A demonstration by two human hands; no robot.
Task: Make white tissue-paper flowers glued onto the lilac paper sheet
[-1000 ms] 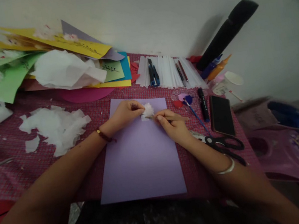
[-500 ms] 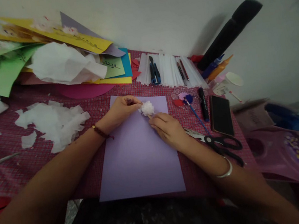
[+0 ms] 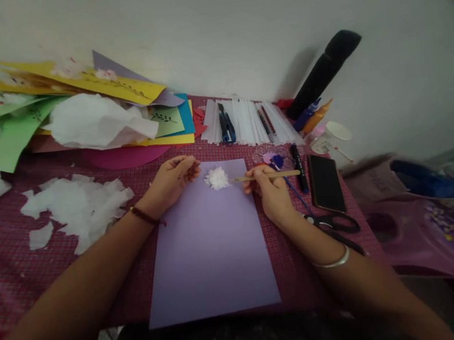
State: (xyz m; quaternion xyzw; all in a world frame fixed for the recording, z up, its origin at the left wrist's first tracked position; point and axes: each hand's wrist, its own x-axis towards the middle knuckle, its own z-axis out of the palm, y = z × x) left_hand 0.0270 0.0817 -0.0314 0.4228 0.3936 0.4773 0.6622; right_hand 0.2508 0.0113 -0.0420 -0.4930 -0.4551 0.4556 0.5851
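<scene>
A purple sheet of paper (image 3: 206, 254) lies flat on the table, with a fluffy white tissue flower (image 3: 217, 178) near its far edge. My right hand (image 3: 272, 191) grips a thin tan wooden stick (image 3: 282, 174), held almost level; its narrow tip points left, close to the tuft's right side. Just left of the tuft, my left hand (image 3: 174, 180) hovers with fingers curled together. Whether anything is pinched in them cannot be made out. Loose white tissue pieces (image 3: 79, 206) are heaped left of the sheet.
Right of the sheet lie a paint palette (image 3: 270, 157), a blue brush (image 3: 296, 193), a black marker (image 3: 298, 166), scissors (image 3: 336, 224) and a phone (image 3: 326, 182). White strips (image 3: 245, 120) with a blue cutter (image 3: 225, 124) sit behind. Coloured papers (image 3: 109, 88) pile up at back left.
My left hand has drawn back from the white tuft. My right hand has moved right, and the stick now lies level and in plain view. The camera view has shifted slightly.
</scene>
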